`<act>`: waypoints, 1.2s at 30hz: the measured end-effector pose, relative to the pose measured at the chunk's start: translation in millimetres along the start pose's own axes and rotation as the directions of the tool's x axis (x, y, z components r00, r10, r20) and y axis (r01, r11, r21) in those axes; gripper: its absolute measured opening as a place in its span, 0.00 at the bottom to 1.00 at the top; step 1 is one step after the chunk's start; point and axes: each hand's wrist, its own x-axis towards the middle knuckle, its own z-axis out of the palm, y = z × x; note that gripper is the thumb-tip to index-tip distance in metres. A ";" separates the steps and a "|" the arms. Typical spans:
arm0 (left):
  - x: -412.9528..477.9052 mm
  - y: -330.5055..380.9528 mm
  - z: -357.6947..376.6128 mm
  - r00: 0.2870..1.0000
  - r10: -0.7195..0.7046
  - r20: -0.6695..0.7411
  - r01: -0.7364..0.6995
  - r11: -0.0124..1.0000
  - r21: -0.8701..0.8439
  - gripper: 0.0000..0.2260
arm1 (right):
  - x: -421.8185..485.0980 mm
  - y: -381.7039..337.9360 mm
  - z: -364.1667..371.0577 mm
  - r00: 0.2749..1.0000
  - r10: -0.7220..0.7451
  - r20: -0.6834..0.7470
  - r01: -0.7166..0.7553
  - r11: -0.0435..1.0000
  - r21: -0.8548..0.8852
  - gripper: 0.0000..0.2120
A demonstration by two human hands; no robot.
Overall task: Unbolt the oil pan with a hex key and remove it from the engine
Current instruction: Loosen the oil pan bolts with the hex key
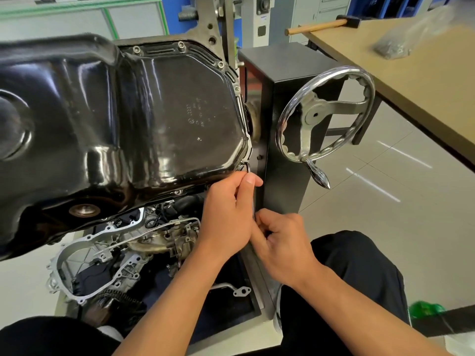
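Looking at a black pan sitting belly-up on top of the engine, with bolts seated along the far flange. Working the near right corner, right beside the stand. Pinching the upper shank of the key with the left hand, thumb and fingers curled round it just under the bend. Gripping the lower end with the right hand, fingers wrapped. Can't see the tip or the bolt head behind the fingers, so no telling how well seated.

Guessing pressed steel: stiff, middling heavy, glossy and likely oily, so slippery as anything. Probably stuck down with sealant too, so expect a fight before letting go. Best grabbed two-handed by the flange or round the deep sump end on the left, not the slick flat face. Watch that thin flange, easy to bend by prying. No drop risk with the belly up, so just lift straight off.
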 end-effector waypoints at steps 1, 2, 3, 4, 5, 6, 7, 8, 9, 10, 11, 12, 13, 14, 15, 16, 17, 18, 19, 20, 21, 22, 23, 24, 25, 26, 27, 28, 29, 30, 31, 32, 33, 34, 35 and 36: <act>-0.2 -0.1 0.7 1.000 -0.005 -0.013 0.005 1.000 0.004 0.12 | 0.5 0.5 0.2 1.000 0.009 0.011 -0.009 1.000 0.007 0.23; -0.4 -0.4 1.3 1.000 -0.010 -0.026 0.010 1.000 0.011 0.12 | 1.0 1.2 0.5 1.000 0.019 0.020 -0.019 1.000 0.010 0.23; -0.6 -0.5 1.9 0.999 -0.014 -0.037 0.015 1.000 0.021 0.12 | 1.5 1.9 1.0 0.999 0.025 0.029 -0.026 1.000 0.009 0.23; -1.1 -0.6 2.2 0.999 -0.017 -0.049 0.019 0.999 0.033 0.12 | 1.7 2.1 1.7 0.999 0.029 0.036 -0.029 1.000 0.010 0.23; -1.7 -0.5 2.2 0.998 -0.019 -0.063 0.022 0.999 0.043 0.12 | 1.9 1.9 2.4 0.999 0.031 0.044 -0.032 0.999 0.014 0.23; -2.5 -0.4 1.9 0.997 -0.021 -0.079 0.025 0.998 0.052 0.13 | 1.8 1.1 3.3 0.998 0.035 0.053 -0.037 0.999 0.024 0.22; -3.5 -0.5 1.3 0.995 -0.023 -0.098 0.029 0.998 0.060 0.13 | 2.0 0.0 4.4 0.997 0.038 0.065 -0.041 0.998 0.037 0.21; -4.5 -0.9 0.1 0.993 -0.024 -0.113 0.032 0.997 0.068 0.13 | 2.1 -1.2 5.8 0.996 0.038 0.076 -0.042 0.998 0.051 0.20; -5.3 -1.5 -1.3 0.992 -0.027 -0.123 0.036 0.997 0.074 0.13 | 2.6 -2.2 7.6 0.996 0.037 0.085 -0.042 0.997 0.063 0.19; -6.1 -2.1 -3.1 0.991 -0.031 -0.127 0.041 0.996 0.078 0.13 | 3.2 -3.1 9.8 0.995 0.040 0.093 -0.047 0.996 0.075 0.18; -6.4 -2.5 -4.9 0.991 -0.034 -0.126 0.044 0.996 0.082 0.13 | 3.9 -3.6 12.0 0.994 0.047 0.102 -0.056 0.994 0.088 0.18; -6.6 -2.9 -6.5 0.992 -0.036 -0.121 0.047 0.995 0.087 0.13 | 4.7 -3.8 14.0 0.992 0.056 0.112 -0.068 0.992 0.103 0.18; -6.5 -3.1 -7.3 0.993 -0.039 -0.114 0.050 0.994 0.092 0.13 | 5.0 -3.9 15.7 0.991 0.064 0.121 -0.078 0.991 0.112 0.19; -6.3 -3.2 -7.8 0.993 -0.044 -0.107 0.054 0.994 0.096 0.13 | 4.9 -4.2 17.1 0.990 0.072 0.125 -0.087 0.989 0.117 0.19; -5.9 -3.0 -7.8 0.994 -0.049 -0.102 0.059 0.994 0.097 0.13 | 4.5 -4.5 18.1 0.989 0.080 0.122 -0.095 0.988 0.123 0.18; -5.1 -2.5 -7.3 0.993 -0.056 -0.099 0.066 0.994 0.092 0.13 | 4.0 -5.2 18.7 0.990 0.085 0.115 -0.100 0.986 0.132 0.18; -4.2 -2.0 -6.4 0.993 -0.064 -0.098 0.072 0.994 0.084 0.13 | 3.5 -5.9 18.8 0.990 0.089 0.106 -0.104 0.984 0.143 0.17; -3.6 -1.2 -5.3 0.993 -0.069 -0.097 0.077 0.994 0.078 0.12 | 3.0 -5.7 18.8 0.991 0.094 0.100 -0.108 0.982 0.154 0.16; -3.0 -0.2 -3.9 0.993 -0.071 -0.096 0.079 0.994 0.078 0.12 | 2.6 -4.5 18.9 0.990 0.100 0.098 -0.115 0.980 0.162 0.16; -2.8 0.8 -2.5 0.993 -0.068 -0.097 0.077 0.993 0.086 0.12 | 2.3 -2.6 19.2 0.989 0.108 0.101 -0.124 0.979 0.165 0.16; -2.8 1.3 -1.3 0.993 -0.064 -0.099 0.073 0.992 0.098 0.12 | 2.0 -0.8 19.8 0.988 0.118 0.105 -0.134 0.977 0.166 0.15; -2.9 1.6 -0.3 0.993 -0.061 -0.102 0.072 0.991 0.109 0.12 | 1.5 0.2 20.4 0.986 0.129 0.108 -0.146 0.974 0.171 0.14; -3.3 1.8 0.3 0.993 -0.060 -0.105 0.072 0.991 0.116 0.12 | 0.6 0.7 20.9 0.984 0.138 0.110 -0.157 0.971 0.181 0.13; -3.6 1.9 0.2 0.993 -0.061 -0.105 0.074 0.990 0.120 0.12 | -0.3 0.4 21.5 0.984 0.143 0.109 -0.162 0.968 0.191 0.12; -3.8 1.7 0.0 0.993 -0.062 -0.105 0.075 0.989 0.124 0.12 | -1.3 -0.2 22.0 0.984 0.145 0.107 -0.164 0.967 0.196 0.12; -3.6 1.5 -0.5 0.993 -0.064 -0.103 0.077 0.989 0.128 0.12 | -2.0 -0.8 22.2 0.983 0.147 0.107 -0.165 0.966 0.197 0.12; -3.4 1.3 -1.1 0.993 -0.064 -0.098 0.077 0.988 0.134 0.12 | -2.0 -1.0 22.2 0.983 0.148 0.107 -0.167 0.966 0.197 0.13; -3.2 1.6 -1.9 0.994 -0.064 -0.093 0.077 0.987 0.141 0.12 | -1.7 -1.2 21.9 0.983 0.147 0.109 -0.166 0.966 0.197 0.14; -2.9 2.1 -2.9 0.994 -0.064 -0.089 0.076 0.986 0.146 0.13 | -0.8 -1.2 21.0 0.984 0.142 0.112 -0.162 0.966 0.199 0.14; -2.8 2.4 -3.9 0.994 -0.062 -0.089 0.075 0.986 0.148 0.13 | 0.2 -1.1 19.9 0.984 0.134 0.118 -0.155 0.968 0.198 0.15; -2.6 2.2 -4.9 0.994 -0.060 -0.095 0.073 0.987 0.145 0.13 | 1.6 -0.6 18.7 0.984 0.127 0.129 -0.150 0.971 0.186 0.16; -2.7 1.8 -5.7 0.993 -0.060 -0.105 0.074 0.988 0.136 0.14 | 2.7 0.1 17.3 0.982 0.124 0.142 -0.146 0.976 0.162 0.17; -3.6 1.4 -5.9 0.991 -0.061 -0.115 0.076 0.989 0.125 0.14 | 3.4 0.7 15.5 0.980 0.123 0.157 -0.144 0.981 0.132 0.18; -4.4 1.0 -5.5 0.990 -0.064 -0.126 0.078 0.991 0.112 0.14 | 3.9 1.0 13.5 0.978 0.121 0.170 -0.140 0.985 0.102 0.18; -5.0 0.7 -4.0 0.988 -0.067 -0.137 0.081 0.992 0.098 0.15 | 4.3 1.2 11.4 0.976 0.117 0.183 -0.132 0.988 0.073 0.18; -5.4 0.5 -1.9 0.986 -0.075 -0.146 0.088 0.993 0.083 0.15 | 4.4 1.9 9.0 0.975 0.112 0.194 -0.123 0.991 0.043 0.18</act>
